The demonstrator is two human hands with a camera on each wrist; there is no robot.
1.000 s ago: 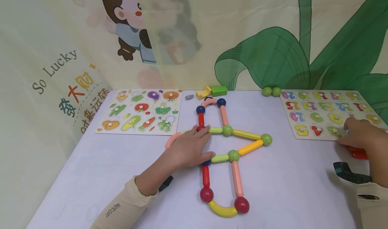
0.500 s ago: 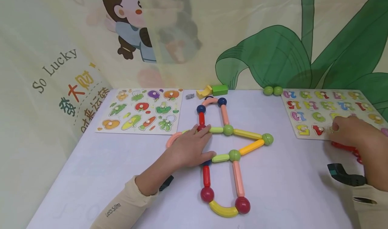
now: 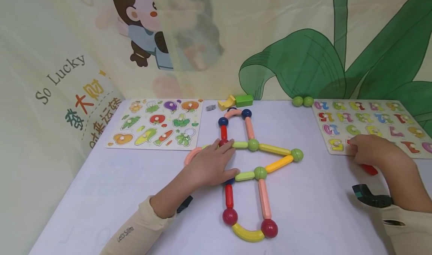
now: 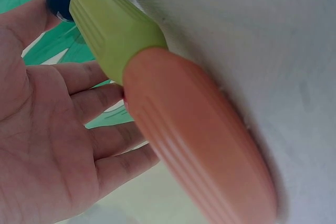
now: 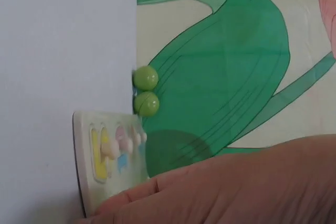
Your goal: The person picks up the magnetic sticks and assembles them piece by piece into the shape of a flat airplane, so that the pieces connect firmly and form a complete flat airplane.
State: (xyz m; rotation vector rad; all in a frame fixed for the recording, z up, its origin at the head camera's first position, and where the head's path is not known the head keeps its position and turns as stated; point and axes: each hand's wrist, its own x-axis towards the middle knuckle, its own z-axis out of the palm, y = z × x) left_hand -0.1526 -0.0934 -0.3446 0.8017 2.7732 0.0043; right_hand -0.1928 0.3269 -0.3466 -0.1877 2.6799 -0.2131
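My left hand lies with fingers spread over the left side of a flat figure of magnetic rods and balls. Its fingertips reach a red ball and its thumb reaches a dark blue ball. In the left wrist view, a light green rod joins a curved salmon rod beside the fingers. My right hand, fingers curled, is over the front edge of the number puzzle board. A red piece shows beneath it, apparently in its grip; the rest is hidden.
A vegetable puzzle board lies at the back left. Along the back edge are a small grey piece, a yellow block, a green block and two green balls. A printed cloth hangs behind.
My right hand has moved left along the number board's front edge, and the red piece has moved with it. The left hand and the rod figure stay put.
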